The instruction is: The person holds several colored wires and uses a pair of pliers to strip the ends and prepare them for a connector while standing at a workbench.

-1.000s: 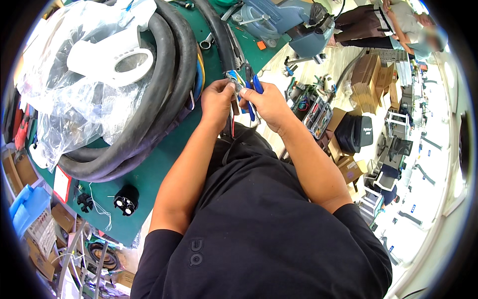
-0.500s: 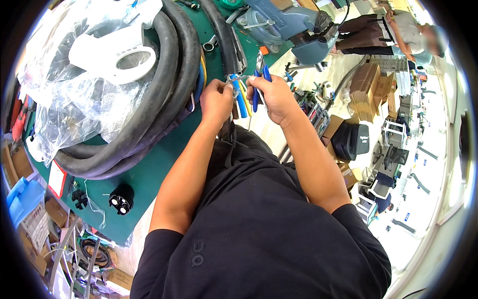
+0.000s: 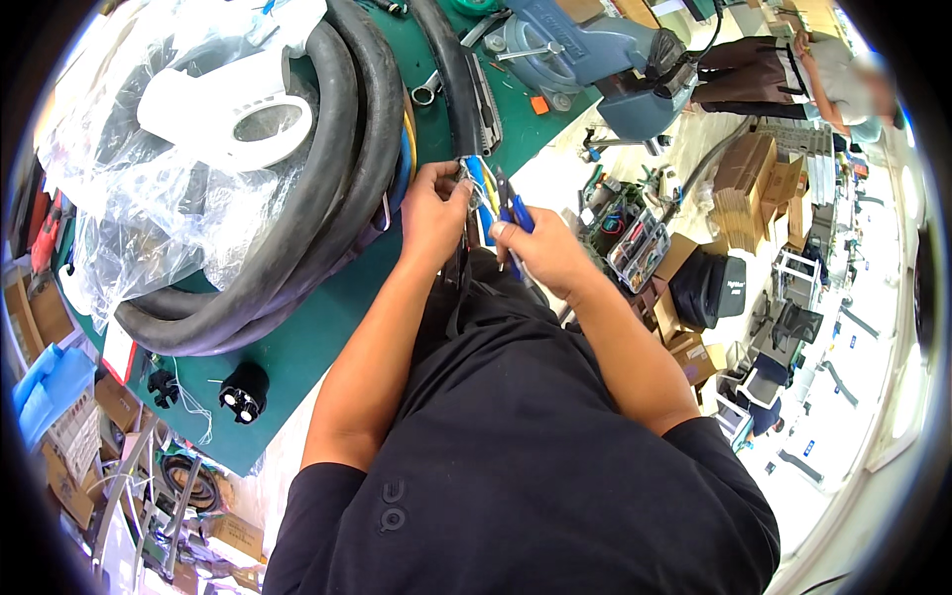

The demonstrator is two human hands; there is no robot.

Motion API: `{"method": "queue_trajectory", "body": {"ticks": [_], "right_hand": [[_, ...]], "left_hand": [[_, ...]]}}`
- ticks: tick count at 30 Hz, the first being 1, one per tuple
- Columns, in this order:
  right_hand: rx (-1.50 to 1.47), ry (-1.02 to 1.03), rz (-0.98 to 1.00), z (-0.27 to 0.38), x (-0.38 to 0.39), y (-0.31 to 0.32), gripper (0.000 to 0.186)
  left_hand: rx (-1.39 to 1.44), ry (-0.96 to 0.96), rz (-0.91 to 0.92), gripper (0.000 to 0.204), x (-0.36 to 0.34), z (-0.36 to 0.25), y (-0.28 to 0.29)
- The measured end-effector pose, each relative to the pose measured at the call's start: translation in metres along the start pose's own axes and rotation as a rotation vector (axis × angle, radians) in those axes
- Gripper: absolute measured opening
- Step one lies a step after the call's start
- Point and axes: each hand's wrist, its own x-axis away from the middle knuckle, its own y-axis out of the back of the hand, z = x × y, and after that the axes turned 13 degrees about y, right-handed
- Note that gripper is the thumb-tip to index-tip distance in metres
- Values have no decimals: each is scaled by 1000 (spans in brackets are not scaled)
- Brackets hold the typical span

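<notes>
A thick black cable (image 3: 456, 99) runs down over the bench edge; blue and yellow inner wires (image 3: 476, 171) come out of its stripped end. My left hand (image 3: 433, 216) is closed at that end, its thumb and finger pinching thin whitish strands (image 3: 466, 177) beside the wires. In my right hand (image 3: 550, 253) are blue-handled pliers (image 3: 521, 214), gripped by the handles with the jaws pointing up next to the wires. Whether the jaws touch a strand is too small to tell.
A coil of heavy black cable (image 3: 342, 188), plastic film and a white plastic housing (image 3: 223, 119) fill the green bench's left. A blue-grey vise (image 3: 595, 45), a wrench (image 3: 426, 89) and a round black connector (image 3: 243, 393) sit on it. Rightward are a toolbox (image 3: 640, 248) and a standing person (image 3: 833, 79).
My right hand has moved down with the pliers, whose jaws have come lower, beside the wires. My left hand still pinches at the cable end. The view has shifted slightly.
</notes>
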Motion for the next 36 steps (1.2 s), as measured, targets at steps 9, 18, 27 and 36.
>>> {"method": "queue_trajectory", "body": {"ticks": [9, 18, 27, 36], "right_hand": [[-86, 1, 112, -24, -6, 4, 27], [-263, -280, 312, -7, -29, 32, 34], [-178, -368, 351, -3, -48, 27, 34], [-192, -405, 317, 1, -54, 18, 31]], "left_hand": [[63, 12, -67, 21, -2, 6, -4], [95, 7, -32, 22, 8, 5, -2], [-25, 107, 8, 26, 10, -11, 2], [-45, 108, -29, 23, 7, -6, 2]]}}
